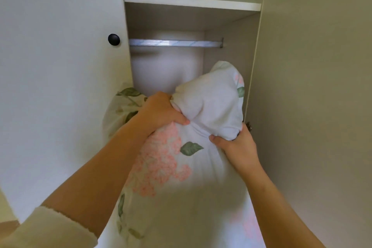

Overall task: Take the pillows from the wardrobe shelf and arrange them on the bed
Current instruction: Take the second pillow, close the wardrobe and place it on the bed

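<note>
Fingers of the left hand (pixel 161 112) are curled tight into a bunch of cloth on the pillow (pixel 181 169), thumb over the fold. The right hand (pixel 238 146) grips the same pillow at its opposite edge, a little lower and closer to the person. White with pink blossoms and green leaves, the pillow stands on end in the wardrobe opening. Its long axis runs from a crumpled top end, deep inside and leaning right, down and out toward the person. Both grips sit high, so most of its bulk hangs below the hands. The pull probably has to come straight back and slightly left, because the right side panel (pixel 231 50) is just beside the top end. Behind the left hand, what seems a second leafy pillow (pixel 122 104) sits against the left door (pixel 60 86). Above are a rail (pixel 175 43) and a shelf (pixel 191 3).
</note>
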Available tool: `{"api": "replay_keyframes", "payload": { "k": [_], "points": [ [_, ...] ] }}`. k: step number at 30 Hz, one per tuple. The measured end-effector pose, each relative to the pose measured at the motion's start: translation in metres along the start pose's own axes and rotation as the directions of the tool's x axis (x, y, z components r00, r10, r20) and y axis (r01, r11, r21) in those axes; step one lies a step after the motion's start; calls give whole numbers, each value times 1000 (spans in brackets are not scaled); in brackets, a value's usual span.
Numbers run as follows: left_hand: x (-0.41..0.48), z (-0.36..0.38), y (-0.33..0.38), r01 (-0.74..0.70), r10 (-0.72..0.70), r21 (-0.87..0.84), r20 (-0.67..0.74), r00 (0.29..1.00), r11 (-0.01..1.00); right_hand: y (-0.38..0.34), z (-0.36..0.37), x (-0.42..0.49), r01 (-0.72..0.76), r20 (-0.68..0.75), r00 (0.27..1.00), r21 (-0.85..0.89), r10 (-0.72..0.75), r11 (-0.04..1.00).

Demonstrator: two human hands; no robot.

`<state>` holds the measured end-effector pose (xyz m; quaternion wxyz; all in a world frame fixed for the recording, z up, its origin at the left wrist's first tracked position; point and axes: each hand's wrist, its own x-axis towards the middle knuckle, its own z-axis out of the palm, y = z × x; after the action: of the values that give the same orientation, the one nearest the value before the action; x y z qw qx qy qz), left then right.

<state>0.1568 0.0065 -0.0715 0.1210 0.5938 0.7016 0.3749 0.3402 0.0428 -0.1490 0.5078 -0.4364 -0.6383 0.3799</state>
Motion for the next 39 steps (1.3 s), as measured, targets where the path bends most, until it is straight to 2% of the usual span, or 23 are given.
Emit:
{"api": "replay_keyframes", "payload": {
  "k": [6,8,10,15,18,20,21,23,27,29,34,39],
  "points": [
    [-23,33,-9,-61,60,34,36,998,998,21,-9,-37,-144,-127,983,-64,135,988],
    [-31,42,-10,-78,73,97,59,996,992,25,-17,-49,-164,-182,972,-91,146,982],
    [-38,51,-9,-100,87,172,81,993,980,29,-29,-60,-168,-296,948,-146,119,975],
    [-52,67,0,-177,142,229,159,977,957,22,-71,-92,-221,-616,787,-224,37,949],
    [-60,74,8,-213,164,221,221,961,952,6,-96,-109,-253,-769,635,-290,-67,923],
    [-65,77,14,-227,168,216,264,950,950,-3,-111,-116,-297,-834,533,-346,-146,890],
    [-66,78,17,-234,172,210,276,946,949,-7,-118,-117,-304,-842,514,-359,-165,883],
    [-69,80,25,-248,187,192,288,939,950,-16,-131,-118,-248,-829,539,-329,-153,911],
    [-73,84,38,-237,192,127,292,937,963,-29,-145,-115,-82,-741,671,-97,-17,992],
    [-73,84,39,-222,186,94,296,937,970,-30,-149,-116,-34,-743,669,-55,-18,998],
    [-78,66,45,-208,189,57,241,952,976,-34,-162,-121,-27,-734,670,-174,-111,984],
    [-80,32,42,-191,176,97,146,973,977,-47,-151,-120,14,-636,759,-198,-139,980]
  ]
}}
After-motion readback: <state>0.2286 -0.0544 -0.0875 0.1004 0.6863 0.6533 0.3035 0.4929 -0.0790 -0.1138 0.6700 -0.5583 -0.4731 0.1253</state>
